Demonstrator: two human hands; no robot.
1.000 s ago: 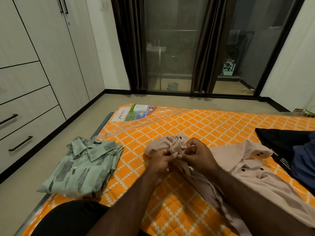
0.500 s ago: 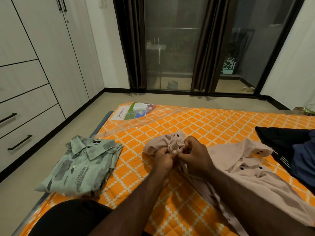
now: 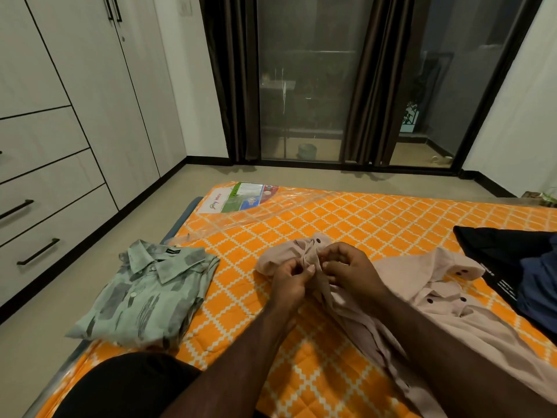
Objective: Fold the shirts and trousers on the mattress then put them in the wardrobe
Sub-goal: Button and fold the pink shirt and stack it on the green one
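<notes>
A beige shirt [image 3: 446, 300] with dark buttons lies rumpled across the orange patterned mattress [image 3: 376, 218]. My left hand [image 3: 289, 277] and my right hand [image 3: 351, 271] meet at its collar end, each pinching the fabric of the front placket close together. A folded green patterned shirt [image 3: 144, 292] rests on the mattress's left edge. Dark blue and black clothes [image 3: 524, 267] lie in a heap at the right edge. The white wardrobe [image 3: 75, 95] with drawers and doors stands along the left wall, all shut.
Loose clear plastic wrap with a printed label [image 3: 241, 200] covers the mattress's far left corner. Bare floor [image 3: 39, 339] runs between mattress and wardrobe. Dark curtains [image 3: 232, 79] and glass sliding doors fill the far wall. My dark-clothed knee [image 3: 126, 387] is at the bottom left.
My hands stay together at the beige shirt's collar end, with the fingers shifting slightly on the placket. The view has tilted a little.
</notes>
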